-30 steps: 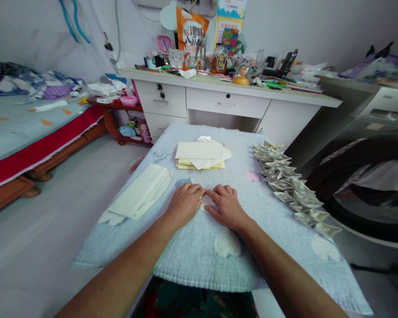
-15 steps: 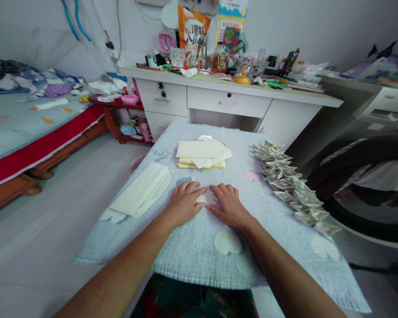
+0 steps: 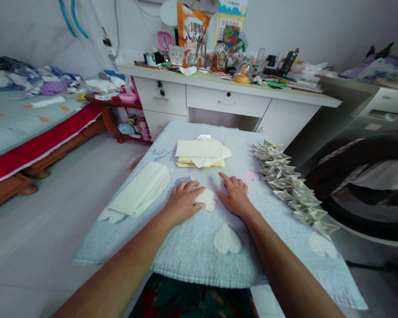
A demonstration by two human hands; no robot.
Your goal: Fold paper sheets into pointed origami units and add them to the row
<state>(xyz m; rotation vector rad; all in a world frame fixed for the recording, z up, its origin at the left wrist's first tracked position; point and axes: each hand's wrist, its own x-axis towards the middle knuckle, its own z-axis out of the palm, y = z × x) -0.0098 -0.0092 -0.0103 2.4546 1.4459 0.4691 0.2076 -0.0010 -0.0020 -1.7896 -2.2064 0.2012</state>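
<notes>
Centrally, as seen from where I stand, a small piece of pale paper (image 3: 209, 201) lies flat on a cloth-covered table (image 3: 192, 258), directly between the person's two hands. The left hand (image 3: 185, 199) rests palm down with fingers extended and loosely spread, thumb and forefinger over the paper's left edge, presumably to keep it from sliding. The right hand (image 3: 235, 196) is apart from the left, open, its forefinger stretched forward; its thumb lies just beside the paper's right corner, though I cannot tell whether they touch. Neither hand is clamped on anything. Supplies appear arranged to leave the middle free for working: a stack of paper (image 3: 198, 150) beyond the hands, larger folded sheets (image 3: 139, 190) at the left, and rows of pointed folded pieces (image 3: 288, 183) along the right edge, probably grouped for tidiness.
</notes>
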